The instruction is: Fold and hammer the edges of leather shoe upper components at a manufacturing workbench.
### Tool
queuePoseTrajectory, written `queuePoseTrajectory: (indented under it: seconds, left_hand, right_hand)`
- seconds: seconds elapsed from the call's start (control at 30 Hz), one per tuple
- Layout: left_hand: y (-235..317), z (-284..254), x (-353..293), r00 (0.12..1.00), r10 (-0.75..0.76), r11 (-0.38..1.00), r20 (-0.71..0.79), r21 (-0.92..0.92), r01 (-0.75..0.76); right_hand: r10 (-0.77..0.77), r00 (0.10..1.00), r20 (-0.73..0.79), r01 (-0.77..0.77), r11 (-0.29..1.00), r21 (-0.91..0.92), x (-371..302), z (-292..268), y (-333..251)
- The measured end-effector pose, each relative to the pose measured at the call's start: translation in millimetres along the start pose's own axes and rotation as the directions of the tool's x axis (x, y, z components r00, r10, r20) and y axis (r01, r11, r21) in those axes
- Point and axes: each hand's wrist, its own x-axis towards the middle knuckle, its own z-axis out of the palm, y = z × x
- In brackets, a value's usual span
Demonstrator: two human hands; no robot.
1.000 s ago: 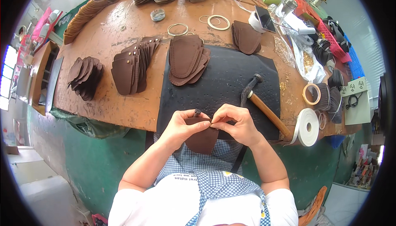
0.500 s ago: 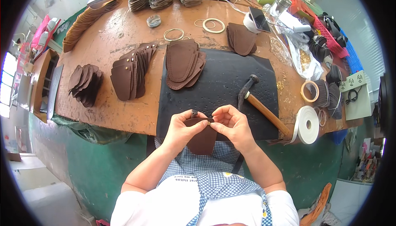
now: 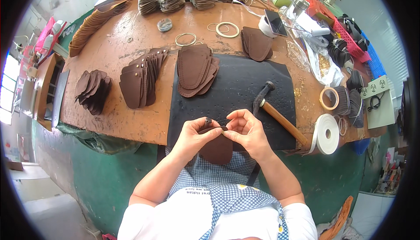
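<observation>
Close to my body, at the front edge of the black mat, I hold a dark brown leather piece with a rounded lower end. My left hand grips its upper edge between thumb and fingers. A dark cover or scrap shows at the left forefinger; I cannot tell which. My right hand pinches a small gold-coloured metal stud at that same edge, its other fingers curled. Just right of that hand lies a hammer with a wooden handle. Stacked brown leather pieces rest on the mat's far left part.
More leather stacks with metal studs stand at left. A white tape roll sits right of the hammer, near loose gold studs and a phone. Rings and a round container lie farther back.
The leather piece has tipped in my hands, so its upper edge now shows as a narrow strip. Both hands stay almost in place, and the view has shifted slightly.
</observation>
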Motion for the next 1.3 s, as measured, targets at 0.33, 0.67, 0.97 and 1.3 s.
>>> queuePoseTrajectory:
  seconds: [0.33, 0.67, 0.97, 1.3]
  left_hand:
    - [-1.3, 3.5, 1.7, 0.997, 0.025, 0.999, -0.072, 0.037, -0.022]
    - [-0.4, 0.1, 6.5, 0.997, -0.074, 0.997, -0.029, -0.021, 0.073]
    - [-0.7, 3.7, 6.6, 0.997, 0.016, 1.000, -0.071, 0.026, -0.014]
    - [-3.5, -3.8, 2.3, 0.999, 0.043, 0.995, -0.003, 0.086, -0.042]
  right_hand:
    - [-0.008, 0.999, -0.043, 0.006, 0.999, -0.039, 1.7, 5.3, 2.5]
    - [0.048, 0.998, -0.027, -0.045, 0.993, 0.108, 3.7, 3.5, 4.7]
    - [0.018, 0.997, -0.080, -0.002, 0.981, 0.196, 5.2, 2.3, 10.0]
    - [-0.003, 0.994, -0.113, 0.023, 0.985, 0.173, -0.8, 11.8, 20.0]
